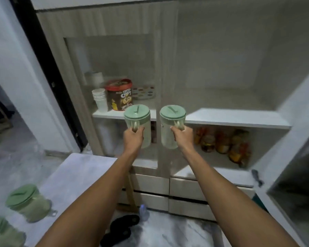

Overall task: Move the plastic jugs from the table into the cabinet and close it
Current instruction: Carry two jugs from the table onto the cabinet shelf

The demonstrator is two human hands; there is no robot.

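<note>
We've got two pale green lidded plastic jugs up in the air, both upright. Left hand [133, 138] clamped on the left jug [137, 125] handle, right hand [182, 138] clamped on the right jug [170, 127] handle, level w/ the white cabinet shelf [239, 118], just in front. Cabinet door [292, 175] open at right. Two more green jugs [29, 202] sit on the grey desk [75, 175], bottom left.

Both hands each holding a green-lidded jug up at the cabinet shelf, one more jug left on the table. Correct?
Not quite: the head view shows two jugs left on the table, one and another at the lower left. The rest holds: left hand and right hand each grip a green-lidded jug by its handle.
</note>
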